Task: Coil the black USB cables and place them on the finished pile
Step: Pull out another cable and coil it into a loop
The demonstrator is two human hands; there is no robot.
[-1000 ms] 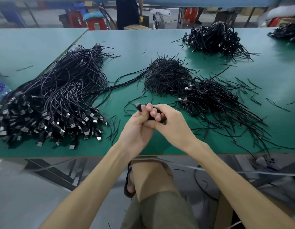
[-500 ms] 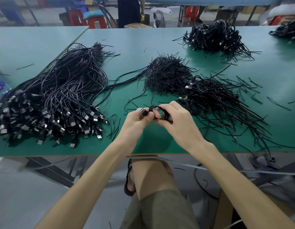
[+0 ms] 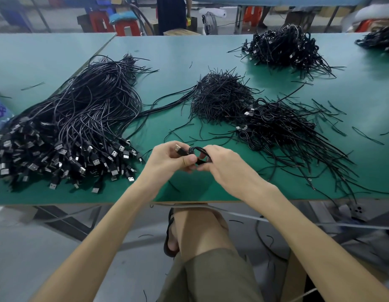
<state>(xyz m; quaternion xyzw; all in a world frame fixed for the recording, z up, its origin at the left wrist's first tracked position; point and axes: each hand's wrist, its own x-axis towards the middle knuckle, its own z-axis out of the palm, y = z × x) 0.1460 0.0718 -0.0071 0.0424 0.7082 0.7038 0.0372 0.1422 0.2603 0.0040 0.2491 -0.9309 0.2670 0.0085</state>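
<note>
Both hands meet over the near middle of the green table, holding one black USB cable wound into a small coil. My left hand pinches the end with the metal plug, which sticks up between its fingers. My right hand grips the coil's other side. A big bundle of straight uncoiled cables lies to the left, plugs toward me. A pile of coiled cables lies just right of my hands.
A heap of short black ties sits behind my hands. Two more cable piles lie at the far right and far right corner. Loose ties scatter over the right side. Stools and a standing person are beyond the table.
The hands have shifted slightly apart and the coil between them now shows as an open loop; a second ago it was hidden inside my clasped fingers.
</note>
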